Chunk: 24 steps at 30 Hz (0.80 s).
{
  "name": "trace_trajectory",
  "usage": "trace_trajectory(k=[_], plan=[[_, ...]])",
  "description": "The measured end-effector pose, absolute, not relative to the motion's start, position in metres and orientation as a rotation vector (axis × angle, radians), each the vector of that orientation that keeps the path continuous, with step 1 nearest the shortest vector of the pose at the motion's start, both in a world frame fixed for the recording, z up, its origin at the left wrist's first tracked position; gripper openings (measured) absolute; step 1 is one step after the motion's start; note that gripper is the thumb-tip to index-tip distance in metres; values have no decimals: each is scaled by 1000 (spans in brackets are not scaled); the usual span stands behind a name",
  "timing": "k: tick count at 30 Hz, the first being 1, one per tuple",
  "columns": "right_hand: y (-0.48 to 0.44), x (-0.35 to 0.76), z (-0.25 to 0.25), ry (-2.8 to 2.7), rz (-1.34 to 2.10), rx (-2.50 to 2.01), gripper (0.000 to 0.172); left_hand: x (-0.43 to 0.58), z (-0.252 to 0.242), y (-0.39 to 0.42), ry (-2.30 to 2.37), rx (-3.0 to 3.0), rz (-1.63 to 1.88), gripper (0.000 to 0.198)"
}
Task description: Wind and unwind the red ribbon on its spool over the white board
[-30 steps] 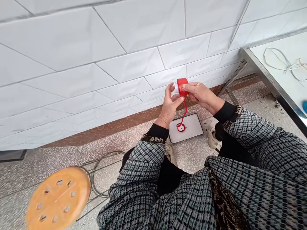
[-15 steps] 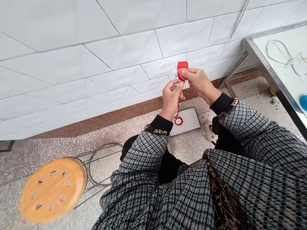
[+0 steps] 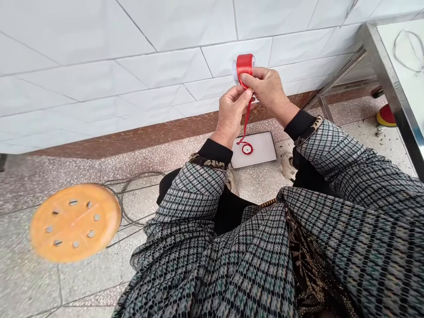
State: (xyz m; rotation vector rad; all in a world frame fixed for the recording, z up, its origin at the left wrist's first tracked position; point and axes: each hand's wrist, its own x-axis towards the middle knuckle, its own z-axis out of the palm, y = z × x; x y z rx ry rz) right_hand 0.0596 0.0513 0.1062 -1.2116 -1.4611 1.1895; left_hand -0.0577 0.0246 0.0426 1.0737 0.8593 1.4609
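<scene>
My right hand (image 3: 266, 90) grips a spool of red ribbon (image 3: 244, 65), held up in front of the white tiled wall. My left hand (image 3: 231, 112) pinches the loose red ribbon strand (image 3: 246, 123) just below the spool. The strand hangs down and its end curls into a small loop (image 3: 247, 149) on a white card (image 3: 265, 148) lying on the floor by my feet. Both arms wear a checked grey jacket with black cuffs.
An orange round stool (image 3: 74, 222) with a wire frame stands on the speckled floor at the left. A steel table (image 3: 391, 75) with white cords on it fills the right edge. A red and yellow object (image 3: 386, 116) lies under it. My shoe (image 3: 287, 165) rests beside the card.
Both hands have lifted the spool higher against the wall, and a longer length of ribbon hangs below it. The view has shifted right and down.
</scene>
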Motion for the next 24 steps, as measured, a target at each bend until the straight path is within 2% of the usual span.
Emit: trace_trajectory(k=[4,12,17,24], plan=[[43,44,106,-1326,1256,-1220,28,-74,39,22,885,1039,1510,27],[46,37,107,-1050,1535,-1171,29,-95,38,34,887,931,1459,25],[53,45,103,-930,1555,-1149,36,-91,44,36,947,964,1428,22],[60,56,105,-812,1581,-1183,22,-87,40,38,936,944,1411,22]])
